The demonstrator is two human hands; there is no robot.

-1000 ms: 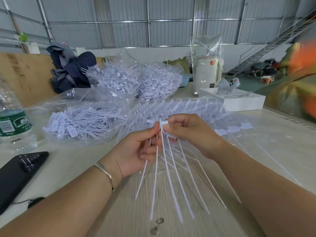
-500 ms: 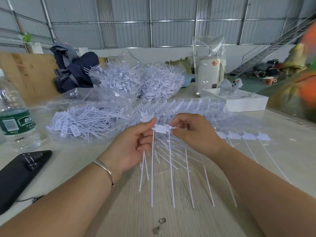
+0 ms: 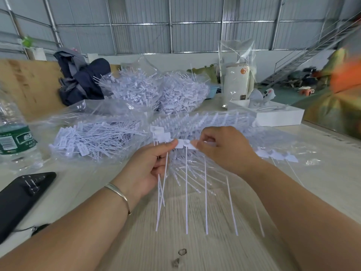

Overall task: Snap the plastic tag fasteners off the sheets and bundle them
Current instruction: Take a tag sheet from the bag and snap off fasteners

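Note:
A sheet of white plastic tag fasteners [image 3: 207, 202] hangs in front of me, its thin tails pointing down over the table. My right hand [image 3: 222, 149] pinches the sheet's top strip of flat heads [image 3: 184, 144]. My left hand [image 3: 148, 167] pinches the head beside it with the thumb and grips a small bundle of loose fasteners [image 3: 162, 190] in its curled fingers. More joined heads [image 3: 277, 155] of the sheet trail off to the right, past my right wrist. A stack of fastener sheets [image 3: 211, 120] lies just behind my hands.
Clear bags of loose fasteners lie at left [image 3: 93, 137] and behind [image 3: 156, 90]. A water bottle [image 3: 13, 137] and a black phone [image 3: 21, 196] sit at the left edge. A white box [image 3: 273, 116], a wrapped white cylinder [image 3: 237, 85] and dark clothing [image 3: 82, 81] stand farther back.
My hands have drawn slightly apart along the strip of heads. The sheet has swung round, so its tails hang straighter, and more joined heads show at the right.

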